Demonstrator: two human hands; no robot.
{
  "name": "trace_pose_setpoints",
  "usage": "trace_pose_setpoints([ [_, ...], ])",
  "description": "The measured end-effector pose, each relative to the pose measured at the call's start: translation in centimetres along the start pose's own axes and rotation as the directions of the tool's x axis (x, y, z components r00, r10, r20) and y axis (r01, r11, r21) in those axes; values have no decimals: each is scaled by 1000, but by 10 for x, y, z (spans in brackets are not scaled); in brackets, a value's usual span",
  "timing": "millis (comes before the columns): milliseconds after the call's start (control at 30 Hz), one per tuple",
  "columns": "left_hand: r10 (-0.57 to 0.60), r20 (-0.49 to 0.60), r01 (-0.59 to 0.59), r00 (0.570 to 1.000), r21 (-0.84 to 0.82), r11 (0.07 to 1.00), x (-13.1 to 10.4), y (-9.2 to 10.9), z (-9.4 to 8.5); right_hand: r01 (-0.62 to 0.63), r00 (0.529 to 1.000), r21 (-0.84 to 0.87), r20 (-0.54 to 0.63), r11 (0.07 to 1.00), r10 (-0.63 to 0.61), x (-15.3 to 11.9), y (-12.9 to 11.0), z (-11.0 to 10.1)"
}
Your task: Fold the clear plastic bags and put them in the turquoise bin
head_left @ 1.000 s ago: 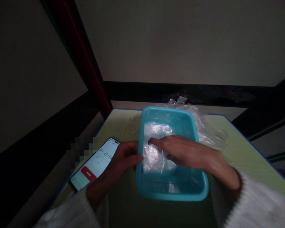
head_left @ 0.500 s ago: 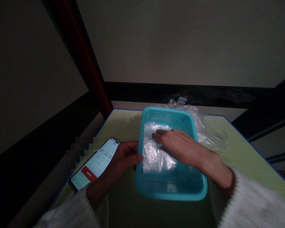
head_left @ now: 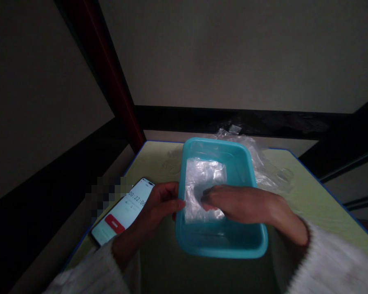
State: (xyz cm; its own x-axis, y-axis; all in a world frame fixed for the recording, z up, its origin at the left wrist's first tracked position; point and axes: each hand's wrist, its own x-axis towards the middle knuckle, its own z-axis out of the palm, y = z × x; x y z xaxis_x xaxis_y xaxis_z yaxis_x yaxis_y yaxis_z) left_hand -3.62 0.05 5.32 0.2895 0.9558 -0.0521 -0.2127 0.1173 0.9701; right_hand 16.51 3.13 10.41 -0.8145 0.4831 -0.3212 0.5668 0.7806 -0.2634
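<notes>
A turquoise plastic basin [head_left: 221, 253] is tilted toward me over the table. Its left rim is pinched between the thumb and fingers of my left hand [head_left: 161, 204]. Inside, a folded clear plastic bag [head_left: 193, 188] lies flat against the bottom on the left side. My right hand [head_left: 230, 202] reaches in over the right rim, its fingers curled together above or on the bag. The fingertips are partly hidden, and I cannot make out whether they hold anything.
A phone [head_left: 122, 212] showing a running timer lies left of the basin. Crumpled clear plastic [head_left: 263, 163] is spread behind and right of it. The yellow-green table [head_left: 313, 204] has a blue edge, with a wall panel [head_left: 233, 53] behind.
My right hand has moved down and toward me inside the basin, uncovering the bag's upper part, and its fingers have curled in. My left hand has stayed at the rim.
</notes>
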Motion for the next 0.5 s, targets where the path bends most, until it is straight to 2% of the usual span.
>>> trace_pose_setpoints([
  [167,-22,-13,22,1000,-8,1000,1,1,2,34,999,-34,-18,999,-34,0,2,7],
  [500,-29,-49,29,998,-13,1000,1,3,4,20,999,33,27,999,-21,2,5,10],
])
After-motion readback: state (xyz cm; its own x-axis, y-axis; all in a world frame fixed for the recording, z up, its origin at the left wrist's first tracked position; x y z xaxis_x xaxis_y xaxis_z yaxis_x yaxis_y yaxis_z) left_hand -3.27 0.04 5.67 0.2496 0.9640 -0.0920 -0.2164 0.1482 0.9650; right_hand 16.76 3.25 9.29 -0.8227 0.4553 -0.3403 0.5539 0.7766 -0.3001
